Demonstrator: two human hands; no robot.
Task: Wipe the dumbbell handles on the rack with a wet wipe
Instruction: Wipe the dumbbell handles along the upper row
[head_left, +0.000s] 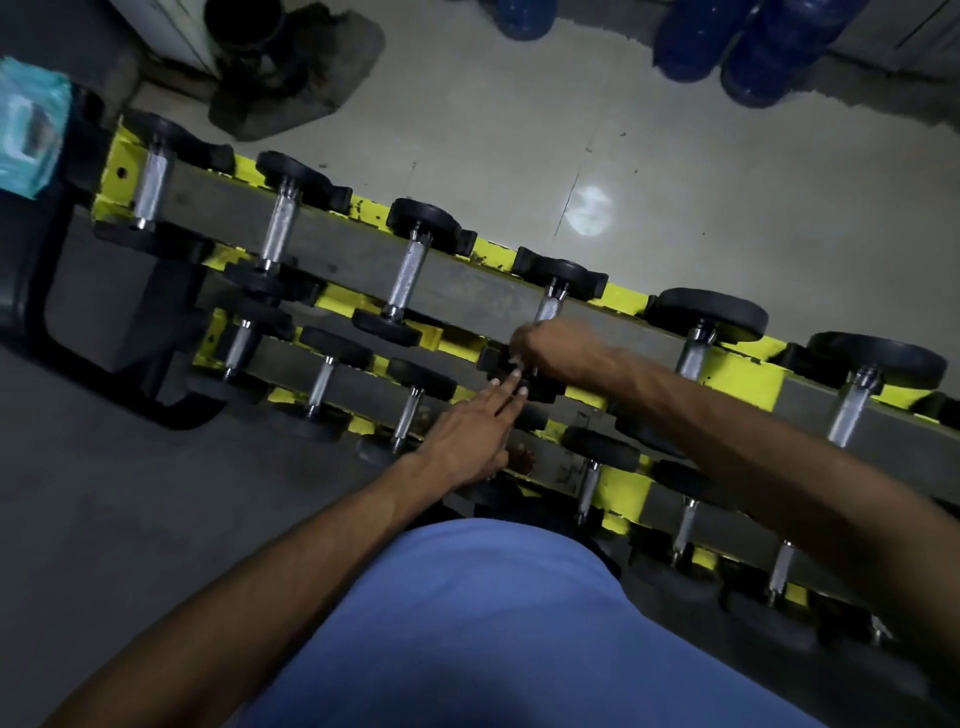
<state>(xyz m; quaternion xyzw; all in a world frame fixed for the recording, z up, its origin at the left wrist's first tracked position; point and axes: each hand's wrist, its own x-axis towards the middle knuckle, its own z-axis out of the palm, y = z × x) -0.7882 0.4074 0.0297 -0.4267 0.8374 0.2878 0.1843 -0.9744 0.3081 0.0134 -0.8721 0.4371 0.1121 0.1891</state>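
Pale tiled floor (519, 130), dim light. Yellow rack (748, 382) runs diagonally, with tiers of black-headed dumbbells.

Work site: fourth dumbbell handle (548, 309) from the top tier's left end.

Right hand (550, 348): grip closed round that handle's near end. A pale scrap at the fingers is probably the wet wipe (516, 364); blurred, unconfirmed.

Left hand (467, 436): grip open, straight fingers touching the near head, holding nothing.

Risk: a hard rub rolls the dumbbell in its cradle, pinching the left fingertips against the rail.
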